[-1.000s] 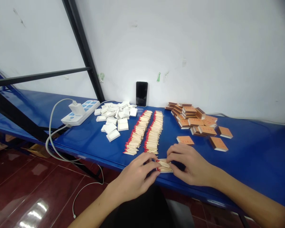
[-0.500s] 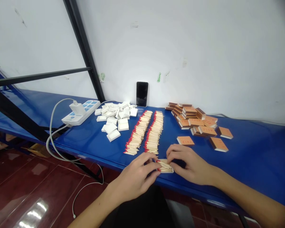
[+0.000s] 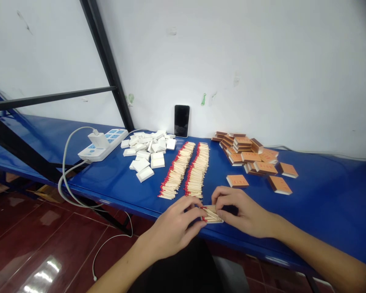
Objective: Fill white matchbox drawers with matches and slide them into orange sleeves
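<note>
Matchbox tray (image 3: 215, 222): ends were partly hidden by my left hand (image 3: 178, 224) and right hand (image 3: 242, 212). Orange matchbox (image 3: 237, 181): print was too small to read. My left forearm (image 3: 123, 272): was cut off below.

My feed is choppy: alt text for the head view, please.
The left hand and right hand hold a white matchbox tray of red-tipped matches at the near edge of a blue table. Beyond lie two rows of matches between piled white trays left and orange matchboxes right; a smartphone leans against the wall.
</note>
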The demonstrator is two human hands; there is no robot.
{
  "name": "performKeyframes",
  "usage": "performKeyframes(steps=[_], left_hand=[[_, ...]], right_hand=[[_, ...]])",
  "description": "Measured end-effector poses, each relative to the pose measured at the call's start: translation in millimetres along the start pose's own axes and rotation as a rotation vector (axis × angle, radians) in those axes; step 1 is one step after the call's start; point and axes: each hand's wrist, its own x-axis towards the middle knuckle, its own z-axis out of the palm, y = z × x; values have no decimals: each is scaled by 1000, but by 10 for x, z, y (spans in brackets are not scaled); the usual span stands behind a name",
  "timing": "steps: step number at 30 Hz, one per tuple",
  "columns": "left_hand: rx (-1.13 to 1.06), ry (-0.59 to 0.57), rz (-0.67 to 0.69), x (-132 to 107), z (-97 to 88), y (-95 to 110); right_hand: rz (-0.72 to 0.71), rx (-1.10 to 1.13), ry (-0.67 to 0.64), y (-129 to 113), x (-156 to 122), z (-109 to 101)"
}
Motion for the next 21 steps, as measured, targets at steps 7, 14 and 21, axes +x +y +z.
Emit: performKeyframes(steps=[7, 14, 21], left_hand=[[1, -6, 0, 1, -3, 9], [-1, -18, -12, -9, 4, 5], [-17, -30, -39, -9, 3, 9]], right_hand=[[32, -4, 5, -8, 10, 17], [75, -84, 6, -4, 6, 46], [69, -39, 11, 20, 26, 40]])
